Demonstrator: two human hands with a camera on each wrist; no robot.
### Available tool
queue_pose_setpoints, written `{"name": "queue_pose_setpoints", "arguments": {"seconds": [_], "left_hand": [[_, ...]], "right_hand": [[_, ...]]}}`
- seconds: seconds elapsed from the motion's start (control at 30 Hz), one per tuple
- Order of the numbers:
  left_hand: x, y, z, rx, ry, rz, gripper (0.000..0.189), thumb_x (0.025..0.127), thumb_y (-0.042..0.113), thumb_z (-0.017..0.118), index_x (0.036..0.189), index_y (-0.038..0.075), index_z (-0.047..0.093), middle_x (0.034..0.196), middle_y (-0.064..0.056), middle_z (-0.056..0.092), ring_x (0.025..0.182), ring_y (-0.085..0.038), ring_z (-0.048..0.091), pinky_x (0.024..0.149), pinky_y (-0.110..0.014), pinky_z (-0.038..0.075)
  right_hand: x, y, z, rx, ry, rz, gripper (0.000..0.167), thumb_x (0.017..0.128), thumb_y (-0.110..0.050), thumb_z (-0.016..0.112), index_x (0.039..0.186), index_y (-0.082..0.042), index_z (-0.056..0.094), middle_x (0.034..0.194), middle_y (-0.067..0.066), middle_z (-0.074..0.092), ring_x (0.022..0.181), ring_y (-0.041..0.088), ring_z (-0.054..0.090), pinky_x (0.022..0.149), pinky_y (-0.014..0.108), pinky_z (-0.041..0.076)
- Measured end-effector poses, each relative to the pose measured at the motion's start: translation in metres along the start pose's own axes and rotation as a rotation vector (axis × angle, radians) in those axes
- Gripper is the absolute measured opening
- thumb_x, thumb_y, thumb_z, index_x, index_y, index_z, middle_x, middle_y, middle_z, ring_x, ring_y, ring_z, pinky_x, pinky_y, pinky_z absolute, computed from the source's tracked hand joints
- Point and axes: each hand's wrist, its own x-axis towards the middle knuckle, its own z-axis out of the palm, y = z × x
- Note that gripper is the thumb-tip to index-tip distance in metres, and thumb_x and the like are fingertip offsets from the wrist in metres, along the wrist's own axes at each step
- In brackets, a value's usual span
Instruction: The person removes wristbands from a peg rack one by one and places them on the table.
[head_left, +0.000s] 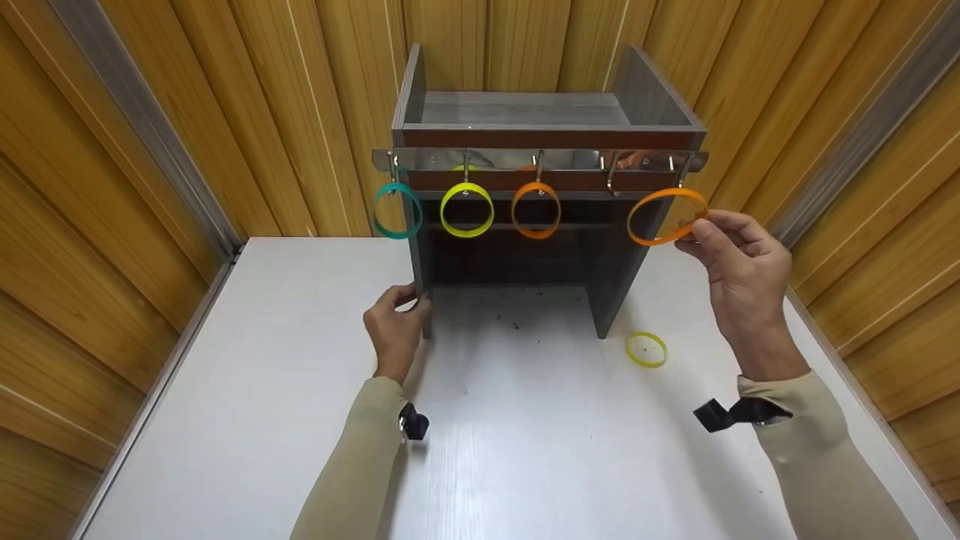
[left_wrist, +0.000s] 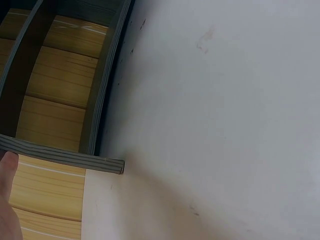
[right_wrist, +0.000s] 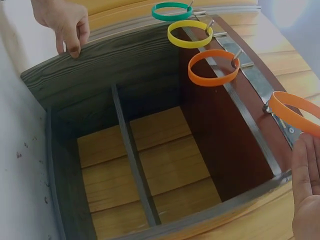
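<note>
My right hand [head_left: 746, 259] pinches an orange wristband [head_left: 651, 241] between thumb and fingers, just below the rightmost hook of a metal hook rail [head_left: 495, 159]. Whether the band is looped over that hook, I cannot tell. Teal [head_left: 376, 214], yellow [head_left: 491, 214] and orange [head_left: 558, 214] wristbands hang from the three hooks on the left. Nothing hangs from the fourth hook [head_left: 612, 176]. My left hand [head_left: 396, 330] grips the front edge of the left side panel of a grey wooden shelf [head_left: 420, 270]; its fingertips show over that panel in the right wrist view.
Another yellow wristband [head_left: 646, 364] lies on the white table [head_left: 525, 450], right of the shelf's right leg. Dark specks dot the tabletop under the shelf. Wood-plank walls [head_left: 97, 187] enclose the back and both sides.
</note>
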Motion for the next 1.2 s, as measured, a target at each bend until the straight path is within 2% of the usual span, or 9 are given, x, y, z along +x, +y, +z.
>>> {"name": "queue_pose_setpoints", "arguments": {"seconds": [0.33, 0.6, 0.77, 0.93, 1.2], "left_hand": [[0.0, 0.001, -0.001, -0.007, -0.002, -0.007, 0.018, 0.08, -0.011, 0.082, 0.096, -0.002, 0.078, 0.097, -0.015, 0.08, 0.093, -0.031, 0.078, 0.082, -0.047, 0.065], [0.0, 0.0, -0.003, 0.005, 0.0, 0.003, 0.019, 0.08, -0.011, 0.082, 0.097, -0.002, 0.079, 0.097, -0.014, 0.08, 0.093, -0.03, 0.078, 0.083, -0.042, 0.065], [0.0, 0.0, -0.004, 0.007, 0.005, 0.006, 0.019, 0.08, -0.01, 0.082, 0.096, -0.002, 0.079, 0.097, -0.014, 0.08, 0.092, -0.03, 0.078, 0.082, -0.043, 0.065], [-0.001, 0.001, -0.003, -0.001, 0.012, 0.013, 0.018, 0.08, -0.01, 0.082, 0.095, -0.003, 0.079, 0.097, -0.015, 0.08, 0.092, -0.031, 0.078, 0.084, -0.048, 0.065], [-0.001, 0.001, -0.003, 0.005, 0.001, 0.007, 0.018, 0.08, -0.01, 0.083, 0.096, -0.003, 0.078, 0.098, -0.015, 0.08, 0.093, -0.031, 0.078, 0.084, -0.048, 0.065]], "right_hand": [[-0.008, 0.002, -0.019, -0.028, 0.019, 0.009, 0.013, 0.095, 0.019, 0.066, 0.108, 0.018, 0.068, 0.099, 0.025, 0.074, 0.086, 0.031, 0.077, 0.085, 0.037, 0.065], [-0.012, 0.007, -0.035, -0.039, 0.065, 0.024, 0.011, 0.095, 0.02, 0.065, 0.105, 0.018, 0.069, 0.095, 0.024, 0.075, 0.085, 0.03, 0.077, 0.083, 0.037, 0.065], [-0.012, 0.011, -0.049, -0.085, 0.104, 0.029, 0.012, 0.095, 0.018, 0.067, 0.106, 0.018, 0.069, 0.096, 0.022, 0.075, 0.085, 0.028, 0.076, 0.083, 0.036, 0.065], [-0.011, 0.015, -0.065, -0.14, 0.163, 0.065, 0.014, 0.095, 0.014, 0.07, 0.108, 0.017, 0.07, 0.097, 0.02, 0.075, 0.086, 0.026, 0.076, 0.082, 0.036, 0.065], [-0.011, 0.024, -0.097, -0.153, 0.223, 0.159, 0.017, 0.092, 0.009, 0.076, 0.108, 0.014, 0.071, 0.096, 0.019, 0.077, 0.086, 0.026, 0.077, 0.085, 0.037, 0.064]]}}
